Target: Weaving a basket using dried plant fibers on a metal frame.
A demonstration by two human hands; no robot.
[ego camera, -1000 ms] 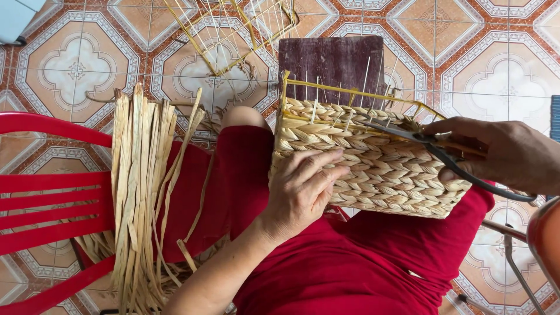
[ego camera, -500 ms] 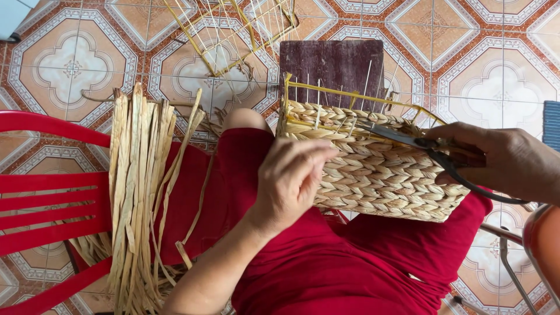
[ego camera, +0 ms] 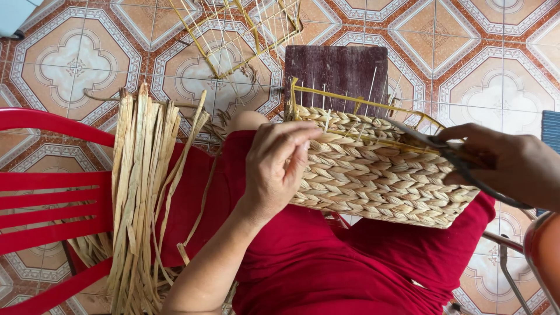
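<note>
— How much room is there around that woven basket (ego camera: 379, 175)?

— Not much on the near side; it lies tilted across the person's lap, on the red clothing (ego camera: 326, 262), with its woven wall turned up; beyond the basket the patterned tile floor (ego camera: 478, 52) is open toward the top and the far right; just behind the basket sits a dark brown board (ego camera: 338, 73), and beyond that a bare yellow wire frame (ego camera: 233, 29) lies on the tiles; well off the basket's left end a red plastic chair (ego camera: 52, 186) hems things in, and a bundle of dry flat straw strips (ego camera: 140, 192) hangs between the chair and the basket.

— And the basket itself?

— Thick pale braided fibre, rows running along its length; the upper rim is unfinished, with a yellow wire edge and thin wire uprights standing clear of the weave.

— The hands?

— The left hand (ego camera: 274, 169) rests at the basket's left end, fingers curled over the weave near the rim, pressing on it rather than closed round anything I can make out; the right hand (ego camera: 513, 166) is at the basket's right end, closed around a pair of scissors (ego camera: 443, 146), whose blades point along the rim toward the left hand.

— Anything smaller?

— A metal stool leg (ego camera: 513, 274) below the basket's right corner.
</note>
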